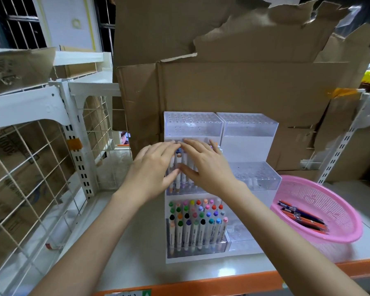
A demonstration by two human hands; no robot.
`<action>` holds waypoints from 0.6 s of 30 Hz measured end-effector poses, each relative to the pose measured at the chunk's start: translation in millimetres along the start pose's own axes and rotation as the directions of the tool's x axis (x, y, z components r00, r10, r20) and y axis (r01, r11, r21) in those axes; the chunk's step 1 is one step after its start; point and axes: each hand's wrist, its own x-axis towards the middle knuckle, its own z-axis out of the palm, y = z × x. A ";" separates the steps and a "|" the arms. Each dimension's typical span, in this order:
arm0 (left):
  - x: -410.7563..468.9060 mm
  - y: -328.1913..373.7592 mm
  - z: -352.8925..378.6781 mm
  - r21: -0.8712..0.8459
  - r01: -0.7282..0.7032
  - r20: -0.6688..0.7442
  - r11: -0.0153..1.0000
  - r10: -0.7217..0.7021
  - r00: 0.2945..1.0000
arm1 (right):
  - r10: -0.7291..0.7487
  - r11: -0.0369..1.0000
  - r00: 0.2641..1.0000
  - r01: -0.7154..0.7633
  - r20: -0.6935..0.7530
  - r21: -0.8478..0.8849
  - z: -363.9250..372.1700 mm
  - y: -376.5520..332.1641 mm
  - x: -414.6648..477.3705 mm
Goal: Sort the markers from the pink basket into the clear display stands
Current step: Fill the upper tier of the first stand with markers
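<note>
1. Standing at the far left, a white wire-grid shelf rack (30, 167) fronts brown cartons whose dark print is too skewed to read.
2. A white tabletop with an orange near edge (141, 253) carries a sticker with a green triangle (146, 292); its writing is cut off.
3. The left hand (152, 169) lies flat, fingers straight and together, on the tops of the white-barrelled markers (183, 165) in the middle tier of the left clear stepped acrylic stand (192, 127).
4. The right hand (209, 167) rests just beside it on the same row, fingers straight and slightly spread, thumb against a barrel; neither hand clamps anything.
5. Colour-capped white markers (192, 223) fill the near tier of that stand; their barrel print is too small to read.
6. The right clear stepped acrylic stand (256, 178) touches the left one.
7. Torn brown cardboard boxes (244, 86) rise behind both stands.
8. A pink perforated plastic basket (342, 210) sits near right, holding dark-blue and orange markers (301, 218).
</note>
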 end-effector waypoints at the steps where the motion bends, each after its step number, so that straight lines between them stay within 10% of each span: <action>1: 2.8 2.7 -1.6 0.015 -0.004 0.046 1.000 0.003 0.999 | 0.012 1.000 1.000 -0.012 0.006 0.008 -3.3 3.0 -0.9; 18: 85.5 149.3 40.7 -0.031 -0.179 0.177 0.983 0.181 0.967 | 0.273 0.961 0.958 -0.266 0.093 -0.079 -64.2 148.7 -99.5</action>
